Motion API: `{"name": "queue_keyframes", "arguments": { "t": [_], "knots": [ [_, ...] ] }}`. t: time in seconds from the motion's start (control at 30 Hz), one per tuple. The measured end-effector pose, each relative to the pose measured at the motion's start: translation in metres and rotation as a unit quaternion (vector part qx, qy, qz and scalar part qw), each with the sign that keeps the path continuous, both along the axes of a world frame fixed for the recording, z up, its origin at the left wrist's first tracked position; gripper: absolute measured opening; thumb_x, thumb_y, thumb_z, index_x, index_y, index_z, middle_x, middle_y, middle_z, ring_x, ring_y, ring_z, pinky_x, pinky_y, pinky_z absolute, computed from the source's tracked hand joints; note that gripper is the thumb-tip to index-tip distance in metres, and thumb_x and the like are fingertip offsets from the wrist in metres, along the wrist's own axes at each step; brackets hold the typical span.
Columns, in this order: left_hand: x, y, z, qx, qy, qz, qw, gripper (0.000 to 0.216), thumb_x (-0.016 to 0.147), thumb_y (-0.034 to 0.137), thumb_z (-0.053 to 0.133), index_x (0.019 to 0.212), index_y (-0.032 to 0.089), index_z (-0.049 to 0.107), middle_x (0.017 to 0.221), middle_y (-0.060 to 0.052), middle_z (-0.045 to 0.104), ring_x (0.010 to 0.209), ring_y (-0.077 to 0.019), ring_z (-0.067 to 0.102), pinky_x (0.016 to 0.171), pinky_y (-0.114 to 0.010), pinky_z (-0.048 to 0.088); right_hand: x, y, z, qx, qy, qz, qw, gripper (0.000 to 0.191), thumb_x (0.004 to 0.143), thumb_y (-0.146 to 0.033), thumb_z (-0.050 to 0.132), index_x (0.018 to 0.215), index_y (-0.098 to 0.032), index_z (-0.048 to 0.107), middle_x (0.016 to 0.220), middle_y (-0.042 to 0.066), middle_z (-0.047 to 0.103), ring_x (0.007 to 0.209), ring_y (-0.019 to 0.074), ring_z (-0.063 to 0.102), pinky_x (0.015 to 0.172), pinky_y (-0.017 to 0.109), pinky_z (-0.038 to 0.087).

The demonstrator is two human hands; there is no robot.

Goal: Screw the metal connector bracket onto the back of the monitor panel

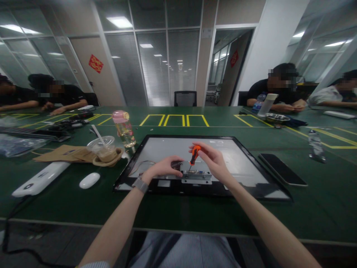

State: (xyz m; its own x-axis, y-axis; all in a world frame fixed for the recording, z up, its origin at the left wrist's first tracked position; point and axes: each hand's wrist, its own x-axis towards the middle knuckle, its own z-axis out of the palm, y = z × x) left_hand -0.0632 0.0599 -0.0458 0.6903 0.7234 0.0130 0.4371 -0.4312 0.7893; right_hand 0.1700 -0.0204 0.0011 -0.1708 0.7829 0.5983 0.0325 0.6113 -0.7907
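Observation:
A flat monitor panel (240, 152) lies face down on the green table, its grey metal back up. Near its front edge sits a small metal connector bracket (196, 176). My right hand (212, 160) is closed round an orange-handled screwdriver (194, 154), whose tip points down at the bracket. My left hand (164, 167), with a watch on the wrist, rests on the panel just left of the bracket, fingers curled on a small dark part (176, 165) that I cannot make out. Thin wires (139, 165) run across the panel's left side.
Left of the panel: a white mouse (89, 180), a white power strip (41, 178), a plastic cup with straw (102, 146) on brown paper, a pink-lidded bottle (124, 128). A black phone (282, 169) lies to the right. Other people sit at the far left and far right.

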Motion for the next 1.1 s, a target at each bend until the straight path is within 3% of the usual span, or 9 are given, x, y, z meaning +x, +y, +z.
{"name": "queue_keyframes", "arguments": {
  "t": [0.17,0.37,0.57,0.77,0.97,1.1],
  "knots": [
    [-0.0003,-0.0006,-0.0002,-0.004,-0.001,-0.001,1.000,0.071,0.065,0.042,0.086,0.129,0.024,0.062,0.136,-0.008,0.061,0.127,-0.0284,0.054,0.112,-0.041,0.038,-0.0014,0.0007,-0.0041,0.008,0.011,-0.025,1.000,0.028,0.088,-0.037,0.069,0.114,-0.028,0.073,0.103,0.006,0.071,0.092,0.0199,0.068,0.087,0.039,0.057],
    [0.0004,0.0002,-0.0011,0.000,-0.007,-0.004,1.000,0.070,0.066,0.040,0.086,0.129,0.024,0.062,0.137,-0.008,0.060,0.127,-0.0283,0.054,0.112,-0.041,0.038,-0.0021,-0.0025,-0.0031,-0.023,0.010,0.046,0.999,0.037,0.097,-0.034,0.054,0.133,-0.031,0.062,0.115,0.007,0.072,0.106,0.0216,0.068,0.095,0.044,0.055],
    [0.0018,-0.0040,0.0047,-0.007,-0.001,0.006,1.000,0.069,0.065,0.039,0.087,0.128,0.023,0.063,0.136,-0.008,0.061,0.127,-0.0282,0.055,0.112,-0.040,0.038,-0.0021,-0.0003,-0.0026,0.027,-0.015,-0.043,0.999,0.029,0.090,-0.033,0.067,0.118,-0.030,0.072,0.104,0.005,0.070,0.093,0.0197,0.067,0.089,0.040,0.055],
    [0.0017,-0.0031,0.0035,-0.003,0.003,0.008,1.000,0.071,0.065,0.040,0.086,0.129,0.022,0.062,0.136,-0.009,0.061,0.126,-0.0286,0.055,0.112,-0.040,0.038,0.0001,-0.0033,-0.0014,0.019,-0.026,0.020,0.999,0.038,0.100,-0.030,0.047,0.137,-0.033,0.058,0.115,0.007,0.070,0.103,0.0206,0.069,0.096,0.045,0.053],
    [0.0008,-0.0032,0.0035,0.001,0.002,0.003,1.000,0.069,0.066,0.040,0.086,0.128,0.024,0.063,0.135,-0.008,0.062,0.126,-0.0274,0.055,0.112,-0.040,0.038,-0.0017,-0.0012,-0.0028,0.079,-0.051,-0.078,0.992,0.029,0.091,-0.032,0.066,0.119,-0.031,0.071,0.097,0.005,0.066,0.093,0.0215,0.064,0.089,0.043,0.053],
    [0.0008,-0.0028,0.0038,-0.001,0.005,0.003,1.000,0.069,0.066,0.042,0.085,0.129,0.024,0.062,0.136,-0.008,0.061,0.126,-0.0282,0.055,0.111,-0.040,0.039,-0.0017,-0.0068,0.0030,0.079,-0.063,-0.050,0.994,0.031,0.097,-0.031,0.054,0.124,-0.031,0.069,0.104,0.007,0.068,0.099,0.0228,0.065,0.091,0.044,0.052]
  ]
}}
